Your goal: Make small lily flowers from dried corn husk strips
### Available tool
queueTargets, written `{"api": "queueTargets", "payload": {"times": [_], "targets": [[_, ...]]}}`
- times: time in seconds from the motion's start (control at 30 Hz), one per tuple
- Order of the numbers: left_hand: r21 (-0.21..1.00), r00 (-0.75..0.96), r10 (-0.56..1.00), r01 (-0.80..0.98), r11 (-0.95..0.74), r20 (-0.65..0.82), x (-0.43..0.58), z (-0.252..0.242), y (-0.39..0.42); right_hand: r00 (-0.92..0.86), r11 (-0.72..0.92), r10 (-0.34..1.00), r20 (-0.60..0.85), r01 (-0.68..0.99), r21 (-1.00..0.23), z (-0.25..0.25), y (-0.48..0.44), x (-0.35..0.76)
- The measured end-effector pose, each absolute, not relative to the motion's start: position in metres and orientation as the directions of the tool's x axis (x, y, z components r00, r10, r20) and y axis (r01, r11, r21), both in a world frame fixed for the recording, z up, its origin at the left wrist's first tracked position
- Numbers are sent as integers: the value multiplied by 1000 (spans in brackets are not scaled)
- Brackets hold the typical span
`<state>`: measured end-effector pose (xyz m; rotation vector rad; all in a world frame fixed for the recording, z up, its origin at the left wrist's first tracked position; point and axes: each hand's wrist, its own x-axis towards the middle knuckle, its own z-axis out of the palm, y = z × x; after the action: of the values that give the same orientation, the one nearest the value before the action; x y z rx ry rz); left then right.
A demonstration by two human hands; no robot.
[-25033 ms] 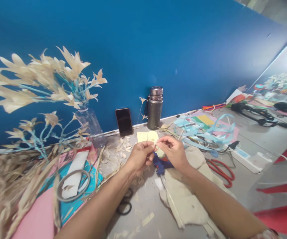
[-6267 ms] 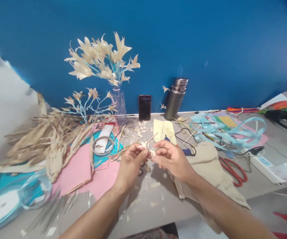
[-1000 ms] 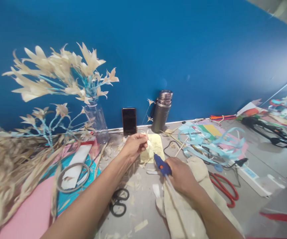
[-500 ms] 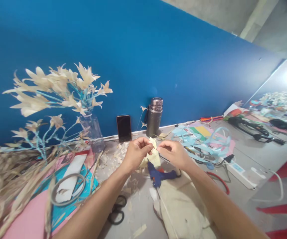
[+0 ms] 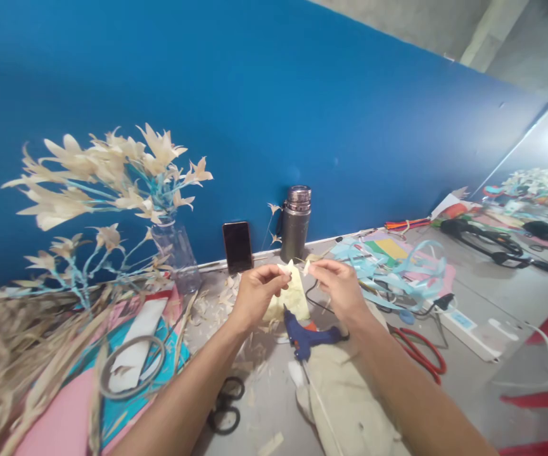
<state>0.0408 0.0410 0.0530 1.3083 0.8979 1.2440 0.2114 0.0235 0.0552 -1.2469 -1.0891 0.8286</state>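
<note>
My left hand [image 5: 257, 296] is raised over the table, its fingers pinched on a small cream petal piece [image 5: 286, 268]. My right hand [image 5: 337, 288] is level with it, a short gap away, and pinches another small cream petal [image 5: 307, 266] between thumb and forefinger. Below and between the hands lies a blue glue gun [image 5: 308, 334], partly on a beige cloth [image 5: 350, 396], with a pale yellow sheet [image 5: 291, 297] behind it.
A bottle vase of cream husk flowers [image 5: 112, 174] stands at the left, above dried husks [image 5: 21, 342] and pink paper. A phone [image 5: 237, 246] and steel flask [image 5: 295, 222] lean at the blue wall. Black scissors [image 5: 223, 411], red scissors [image 5: 420, 351], blue ribbon [image 5: 388, 266] and a power strip [image 5: 464, 323] lie around.
A second ago my right hand gripped the glue gun; it has put the gun down on the cloth and risen. Both hands now pinch small petals, drawn slightly apart.
</note>
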Motion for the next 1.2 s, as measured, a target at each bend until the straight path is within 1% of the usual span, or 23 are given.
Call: {"api": "queueTargets", "payload": {"times": [0.03,0.1,0.2,0.37,0.47,0.57,0.87,1.07,1.2], "targets": [[978,182,969,-157,-138,166,41,51,42,352,154,925,145,3,-988,52,24,209],[975,197,970,-198,-104,144,44,46,43,389,154,915,105,-95,-984,45,23,204],[971,194,975,-229,-60,106,49,40,43,388,143,920,54,-204,-969,39,21,197],[959,192,973,-273,-74,129,53,35,41,344,85,938,-35,-330,-940,35,19,193],[942,227,964,-332,-55,136,53,34,41,320,72,946,-52,-363,-929,37,18,191],[935,242,958,-349,-61,153,53,32,41,309,74,950,-52,-382,-921,39,16,191],[943,231,945,-291,-161,233,52,29,40,205,27,976,-71,-438,-899,33,17,193],[936,193,936,-253,-244,296,53,22,42,219,46,974,-53,-424,-904,35,16,193],[939,186,935,-226,-258,301,54,21,42,222,48,974,-52,-422,-906,36,15,192]]}}
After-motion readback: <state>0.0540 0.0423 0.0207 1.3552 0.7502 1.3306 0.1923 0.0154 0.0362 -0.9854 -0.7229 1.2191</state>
